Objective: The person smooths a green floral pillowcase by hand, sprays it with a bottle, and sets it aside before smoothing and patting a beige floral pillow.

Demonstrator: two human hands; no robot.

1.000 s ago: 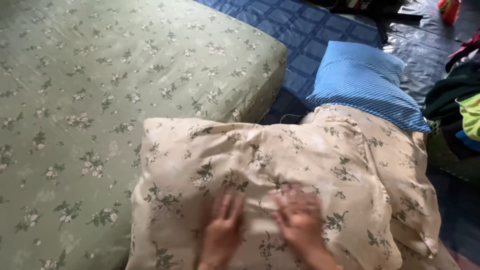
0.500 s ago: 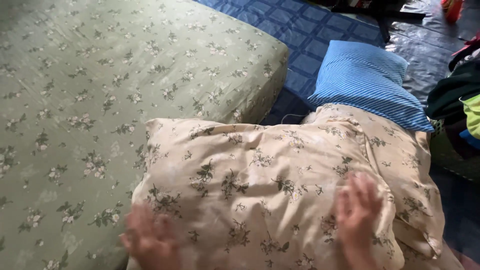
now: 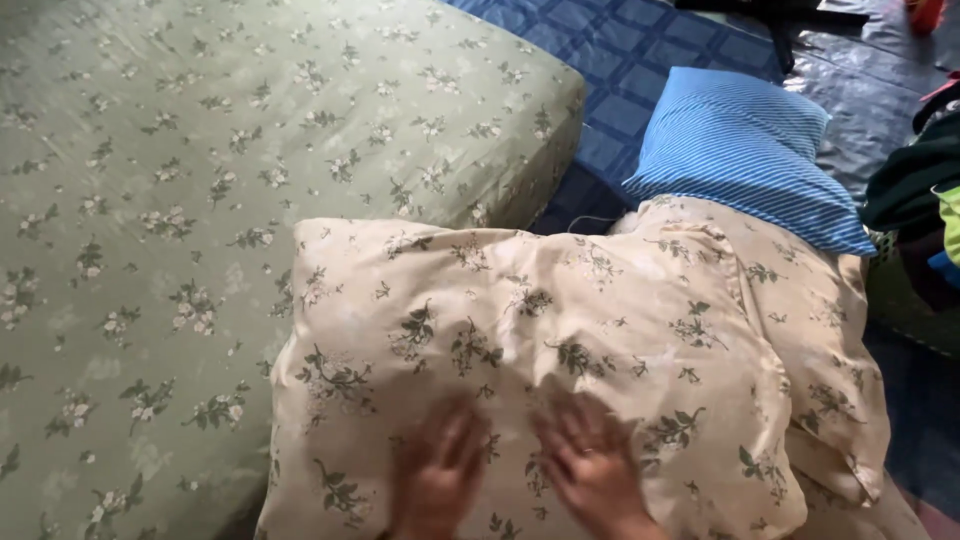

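My left hand (image 3: 437, 478) and right hand (image 3: 590, 462) lie flat, fingers spread, side by side on the pillow (image 3: 520, 350); its edges lie well beyond my fingertips, mattress (image 3: 200, 150) leftward.

The cream pillow (image 3: 560, 340) is soft matt cloth with a leaf print, slightly creased; the green sheet (image 3: 200, 200) is matt flowered cotton; the blue pillow (image 3: 740, 140) is ribbed striped fabric; the floor mat (image 3: 860, 100) looks glossy plastic

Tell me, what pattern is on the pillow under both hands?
The pillow is cream with dark green leaf-and-flower sprigs, clearest in the head view.
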